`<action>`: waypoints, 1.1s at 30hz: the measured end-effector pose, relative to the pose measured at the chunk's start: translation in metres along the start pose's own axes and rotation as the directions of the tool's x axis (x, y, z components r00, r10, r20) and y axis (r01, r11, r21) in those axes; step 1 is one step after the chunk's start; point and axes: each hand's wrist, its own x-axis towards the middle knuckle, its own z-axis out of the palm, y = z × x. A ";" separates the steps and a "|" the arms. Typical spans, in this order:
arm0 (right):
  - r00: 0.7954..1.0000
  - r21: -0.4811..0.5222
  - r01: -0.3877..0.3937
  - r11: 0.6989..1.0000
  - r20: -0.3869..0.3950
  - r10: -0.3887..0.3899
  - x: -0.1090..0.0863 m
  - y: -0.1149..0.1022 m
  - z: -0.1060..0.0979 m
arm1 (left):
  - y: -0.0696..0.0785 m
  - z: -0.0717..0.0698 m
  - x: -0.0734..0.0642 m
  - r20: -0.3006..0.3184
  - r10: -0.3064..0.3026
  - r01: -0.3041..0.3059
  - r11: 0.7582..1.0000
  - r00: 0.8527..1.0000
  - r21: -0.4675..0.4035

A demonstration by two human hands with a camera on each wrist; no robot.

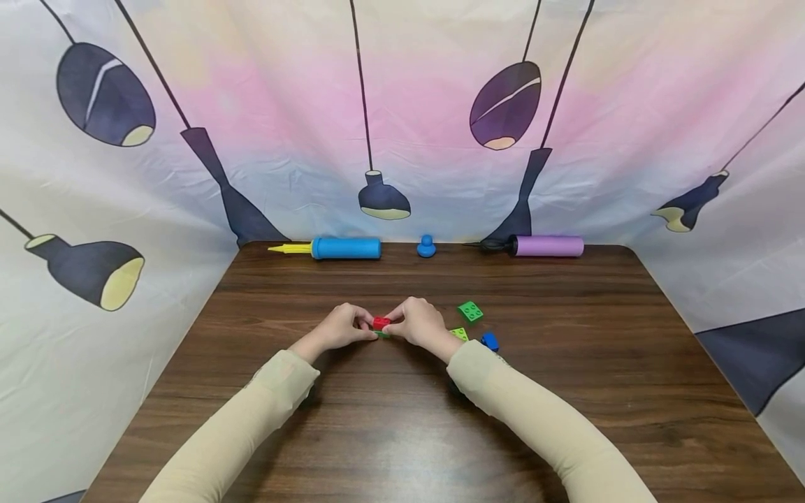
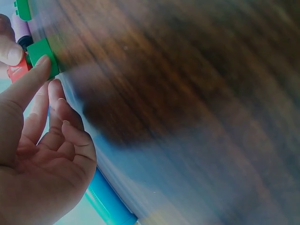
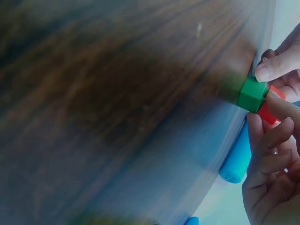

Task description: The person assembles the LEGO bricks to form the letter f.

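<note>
the left hand [image 1: 339,326] pinches a small green plastic building block [image 3: 251,93] between thumb and fingers, and the right hand [image 1: 421,323] grips a small red plastic building block [image 1: 381,323]. both blocks sit between the two hands, the red one above the green one, against its studded side; whether they are fully joined i cannot tell. right beside the right wrist lies a lime-green studded plastic block [image 1: 460,334], partly hidden. farther right of that hand are a green square plastic block with four studs [image 1: 470,311] and a blue plastic block [image 1: 490,341]. beyond both hands, along the dark brown wood-grain table's [image 1: 283,279] far edge, lie a blue cylinder with a yellow tip [image 1: 346,248], a round blue knob-shaped piece [image 1: 426,246] and a purple cylinder with a black end [image 1: 548,246].
</note>
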 end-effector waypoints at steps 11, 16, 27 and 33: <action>1.000 0.039 -0.004 0.999 -0.003 0.005 0.001 0.002 0.001 | -0.002 -0.001 0.001 -0.001 0.016 -0.016 1.000 1.000 -0.010; 1.000 0.053 -0.007 0.999 0.018 0.006 0.002 0.003 0.001 | -0.003 0.000 0.001 0.014 0.019 -0.019 1.000 1.000 -0.014; 1.000 0.064 -0.008 0.998 0.027 0.006 0.002 0.004 0.004 | -0.004 0.001 0.000 0.026 0.020 -0.019 0.999 0.999 -0.030; 1.000 0.063 0.005 0.998 0.024 -0.006 0.000 0.000 0.003 | -0.003 0.000 0.002 0.021 0.018 -0.018 1.000 1.000 -0.026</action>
